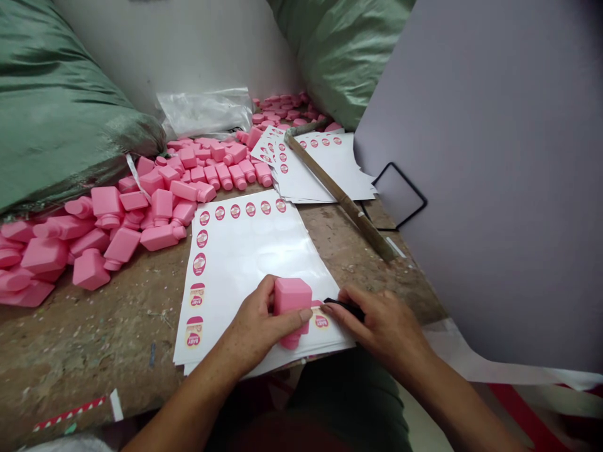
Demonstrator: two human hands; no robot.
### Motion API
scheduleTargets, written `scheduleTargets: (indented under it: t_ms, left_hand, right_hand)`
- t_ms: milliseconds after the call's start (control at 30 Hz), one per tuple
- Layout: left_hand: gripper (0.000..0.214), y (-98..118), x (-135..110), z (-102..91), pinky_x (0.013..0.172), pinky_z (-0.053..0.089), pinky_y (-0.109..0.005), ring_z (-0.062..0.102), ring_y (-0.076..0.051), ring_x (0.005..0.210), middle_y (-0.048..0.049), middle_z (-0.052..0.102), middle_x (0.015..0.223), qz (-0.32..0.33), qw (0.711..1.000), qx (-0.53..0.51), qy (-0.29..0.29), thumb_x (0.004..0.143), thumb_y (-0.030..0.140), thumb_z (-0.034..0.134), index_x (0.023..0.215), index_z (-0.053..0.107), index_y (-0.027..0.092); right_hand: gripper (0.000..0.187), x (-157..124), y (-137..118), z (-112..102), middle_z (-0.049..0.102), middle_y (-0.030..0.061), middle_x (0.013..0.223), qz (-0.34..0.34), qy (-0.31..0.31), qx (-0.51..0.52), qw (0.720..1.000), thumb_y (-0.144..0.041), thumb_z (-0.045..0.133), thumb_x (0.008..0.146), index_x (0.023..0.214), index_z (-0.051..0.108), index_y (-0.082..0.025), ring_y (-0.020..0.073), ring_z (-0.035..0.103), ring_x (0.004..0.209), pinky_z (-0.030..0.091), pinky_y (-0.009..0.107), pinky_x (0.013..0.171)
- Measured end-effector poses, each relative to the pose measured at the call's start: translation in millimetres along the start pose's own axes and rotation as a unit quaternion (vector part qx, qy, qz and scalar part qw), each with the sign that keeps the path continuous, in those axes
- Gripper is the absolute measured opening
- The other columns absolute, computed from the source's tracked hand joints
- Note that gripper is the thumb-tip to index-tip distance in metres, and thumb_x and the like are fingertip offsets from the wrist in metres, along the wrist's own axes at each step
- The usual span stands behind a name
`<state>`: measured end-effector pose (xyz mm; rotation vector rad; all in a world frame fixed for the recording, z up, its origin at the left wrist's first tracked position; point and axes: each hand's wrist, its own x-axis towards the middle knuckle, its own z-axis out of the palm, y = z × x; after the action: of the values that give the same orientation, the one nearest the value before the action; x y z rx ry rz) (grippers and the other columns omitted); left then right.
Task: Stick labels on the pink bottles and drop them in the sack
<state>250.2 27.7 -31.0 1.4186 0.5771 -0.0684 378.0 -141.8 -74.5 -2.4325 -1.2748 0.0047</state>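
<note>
My left hand (257,329) is closed around a pink plastic bottle (292,298), held over the near edge of a white sticker sheet (249,257). My right hand (384,323) pinches a thin black tool (346,306), its fingertips at a round pink sticker (321,320) right beside the bottle. More pink stickers run along the sheet's top and left edges.
A heap of pink bottles (117,226) lies to the left and at the back. More sticker sheets (325,166) lie at the back right under a wooden stick (339,194). Green sacks (51,107), a clear plastic bag (207,113) and a grey board (494,157) surround the worn table (94,339).
</note>
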Motion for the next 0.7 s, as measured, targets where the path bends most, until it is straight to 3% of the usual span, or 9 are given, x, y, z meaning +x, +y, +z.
scheduleTargets:
  t_ms: [233,400,467,533,600,700]
  left_hand:
    - [0.033,0.4,-0.7,-0.3,0.075,0.042,-0.03,0.054,-0.016,0.08,-0.0013,0.059,0.084,-0.001,1.0,-0.009,0.0,0.072,0.039,0.072,0.088,0.053,0.018]
    - [0.033,-1.3,1.4,-0.4,0.074,0.044,-0.029,0.057,-0.017,0.082,-0.0019,0.061,0.085,-0.016,0.998,-0.053,0.007,0.072,0.039,0.072,0.09,0.053,0.018]
    - [0.034,-2.2,1.7,-1.0,0.074,0.044,-0.029,0.057,-0.016,0.082,-0.0021,0.061,0.087,-0.018,0.997,-0.07,0.011,0.072,0.039,0.072,0.091,0.053,0.018]
    - [0.035,-2.9,1.6,-1.7,0.075,0.044,-0.029,0.056,-0.016,0.083,-0.0025,0.06,0.088,-0.02,0.997,-0.076,0.017,0.072,0.038,0.073,0.092,0.053,0.017]
    - [0.036,-3.2,1.6,-2.5,0.075,0.045,-0.029,0.056,-0.016,0.084,-0.0037,0.061,0.091,-0.019,0.996,-0.08,0.02,0.072,0.039,0.073,0.093,0.053,0.017]
    - [0.036,-3.1,2.1,-2.7,0.074,0.045,-0.029,0.056,-0.016,0.084,-0.0052,0.062,0.093,-0.016,0.996,-0.082,0.021,0.073,0.039,0.072,0.094,0.054,0.017]
  right_hand:
    - [0.041,2.3,0.6,-0.4,0.053,-0.002,0.047,0.0,0.005,-0.001,1.0,-0.054,0.044,0.092,0.067,0.055,-0.023,0.015,0.041,0.045,0.028,0.03,0.053]
    - [0.039,-1.1,-1.4,6.5,0.053,-0.0014,0.049,-0.047,0.068,-0.005,0.997,-0.049,0.05,0.089,0.06,0.054,-0.022,0.0132,0.034,0.047,0.027,0.032,0.059]
    - [0.038,-4.8,-4.4,5.8,0.051,-0.0018,0.048,-0.052,0.093,0.03,0.994,-0.047,0.054,0.086,0.058,0.052,-0.022,0.0129,0.034,0.049,0.028,0.032,0.059]
    - [0.037,-9.1,-7.0,1.6,0.049,-0.0019,0.05,-0.004,0.1,0.112,0.989,-0.046,0.058,0.083,0.057,0.05,-0.022,0.0135,0.038,0.051,0.03,0.03,0.056]
    - [0.037,-12.7,-7.3,-4.6,0.046,-0.0022,0.052,0.07,0.086,0.233,0.966,-0.046,0.061,0.08,0.056,0.047,-0.022,0.0137,0.041,0.051,0.033,0.028,0.052]
    - [0.039,-14.9,-3.9,-13.2,0.043,-0.0031,0.052,0.159,0.06,0.413,0.895,-0.05,0.063,0.078,0.057,0.046,-0.022,0.0127,0.041,0.048,0.034,0.026,0.045]
